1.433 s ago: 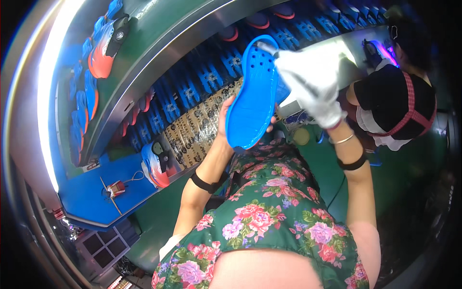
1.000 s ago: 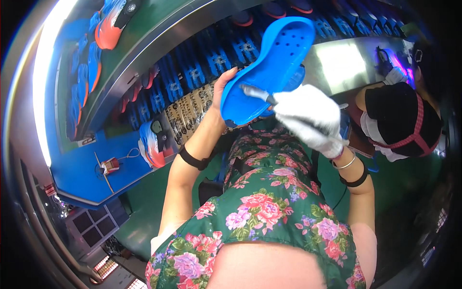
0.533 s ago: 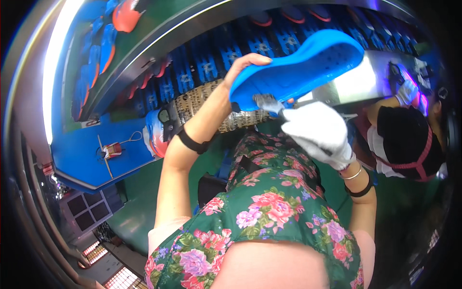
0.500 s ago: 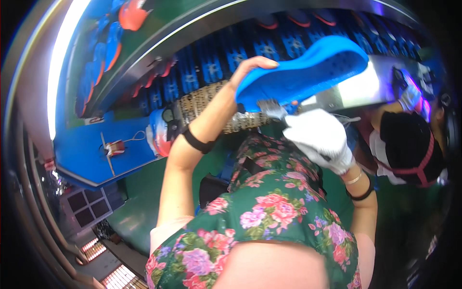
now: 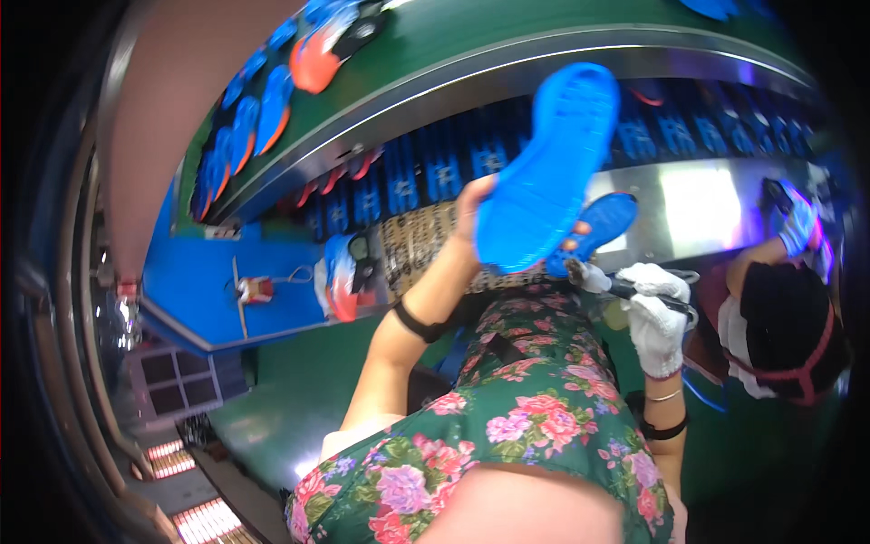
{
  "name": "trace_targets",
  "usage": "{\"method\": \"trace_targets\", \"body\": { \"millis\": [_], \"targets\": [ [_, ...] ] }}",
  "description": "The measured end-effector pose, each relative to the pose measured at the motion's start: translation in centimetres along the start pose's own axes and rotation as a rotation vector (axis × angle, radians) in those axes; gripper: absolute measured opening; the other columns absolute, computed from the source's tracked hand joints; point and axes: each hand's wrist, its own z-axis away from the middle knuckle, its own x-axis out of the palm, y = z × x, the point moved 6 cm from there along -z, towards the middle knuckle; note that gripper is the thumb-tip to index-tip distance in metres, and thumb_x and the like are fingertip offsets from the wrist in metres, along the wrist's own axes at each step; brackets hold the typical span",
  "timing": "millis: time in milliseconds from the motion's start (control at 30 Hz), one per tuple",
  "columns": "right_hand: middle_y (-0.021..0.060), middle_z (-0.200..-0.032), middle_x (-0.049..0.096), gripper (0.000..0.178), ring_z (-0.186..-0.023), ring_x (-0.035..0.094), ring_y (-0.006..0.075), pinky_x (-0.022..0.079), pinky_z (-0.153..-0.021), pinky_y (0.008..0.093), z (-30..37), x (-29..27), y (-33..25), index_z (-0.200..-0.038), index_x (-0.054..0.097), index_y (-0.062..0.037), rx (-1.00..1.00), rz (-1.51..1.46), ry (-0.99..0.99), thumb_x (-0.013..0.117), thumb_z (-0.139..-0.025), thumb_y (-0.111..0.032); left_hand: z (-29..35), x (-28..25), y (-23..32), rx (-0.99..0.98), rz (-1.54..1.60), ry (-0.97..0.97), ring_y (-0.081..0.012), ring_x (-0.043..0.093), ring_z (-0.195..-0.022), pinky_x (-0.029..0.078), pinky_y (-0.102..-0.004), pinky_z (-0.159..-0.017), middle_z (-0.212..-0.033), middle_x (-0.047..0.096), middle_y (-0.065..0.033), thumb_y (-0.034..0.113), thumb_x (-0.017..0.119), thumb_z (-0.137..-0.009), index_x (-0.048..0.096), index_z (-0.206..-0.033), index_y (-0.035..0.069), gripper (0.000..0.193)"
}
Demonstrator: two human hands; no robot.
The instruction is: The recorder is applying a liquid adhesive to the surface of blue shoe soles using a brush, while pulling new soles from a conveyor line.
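Observation:
My bare left hand [image 5: 473,201] is closed round the edges of a blue shoe sole [image 5: 548,181], thumb on the near edge and fingertips showing past the other edge. The sole is raised and tilted, its hollow inner face toward me. Lower and to the right, my right hand [image 5: 656,313], in a white knitted glove, grips a brush [image 5: 591,276] with a dark handle. The brush head sits just below the raised sole, apart from it. Behind my left fingertips, another blue sole [image 5: 609,222] lies on the metal worktop [image 5: 643,186].
A raised green belt [image 5: 471,36] with a metal rail bears blue and orange soles at the left. Dark racks of blue parts [image 5: 444,177] stand below it. A blue side table [image 5: 199,304] is at left; a co-worker in a black cap [image 5: 784,281] works at right.
The held sole has turned from slanting sideways to nearly upright. My gloved hand has drawn the brush away from the sole, down and right. The second sole has come into sight.

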Motion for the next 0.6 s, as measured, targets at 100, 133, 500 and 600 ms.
{"method": "trace_targets", "body": {
  "millis": [100, 133, 500, 600],
  "targets": [
    [0.0203, -0.104, 0.072, 0.021, -0.088, 0.070, 0.0241, 0.057, -0.076, 0.0302, 1.0, -1.6, 0.3, -0.098, 0.071, 0.0080, 0.063, 0.008, 0.221, 0.067, -0.078, 0.013, -0.7, 2.8, 3.5, -0.031, -0.204, -0.202, -0.0584, 0.054, -0.120, 0.057, -0.0634, -0.088, -0.150, 0.034, -0.0355, 0.049, 0.083, -0.073, 0.017, -0.155, -0.008, 0.120],
    [0.0185, -0.102, 0.073, 0.020, -0.083, 0.070, 0.0202, 0.057, -0.075, 0.0285, 1.3, -2.1, 0.5, -0.099, 0.072, 0.0086, 0.052, 0.012, 0.275, 0.066, -0.080, 0.013, -1.9, 4.1, 4.2, -0.048, -0.042, -0.291, -0.0557, 0.059, -0.115, 0.062, -0.0587, -0.082, -0.152, 0.029, -0.0364, 0.049, 0.086, -0.071, 0.014, -0.155, -0.009, 0.125],
    [0.0075, -0.094, 0.076, 0.019, -0.078, 0.068, 0.0109, 0.054, -0.070, 0.0232, 1.8, -3.1, 4.6, -0.103, 0.077, 0.0020, 0.120, 0.296, 0.356, 0.073, -0.085, 0.003, -16.2, 2.9, 12.5, 0.315, 0.341, 0.197, -0.0471, 0.029, -0.145, 0.033, -0.0546, -0.120, -0.162, 0.016, -0.0301, 0.064, 0.039, -0.100, 0.008, -0.158, -0.006, 0.096],
    [0.0065, -0.093, 0.076, 0.020, -0.076, 0.067, 0.0109, 0.053, -0.070, 0.0238, 2.1, -3.4, 5.0, -0.104, 0.078, 0.0014, 0.136, 0.237, 0.383, 0.074, -0.085, 0.001, -14.3, 1.7, 12.3, 0.446, -0.131, 0.317, -0.0441, 0.044, -0.135, 0.042, -0.0525, -0.113, -0.156, 0.026, -0.0292, 0.044, 0.053, -0.100, 0.019, -0.153, -0.009, 0.082]
  ]
}}
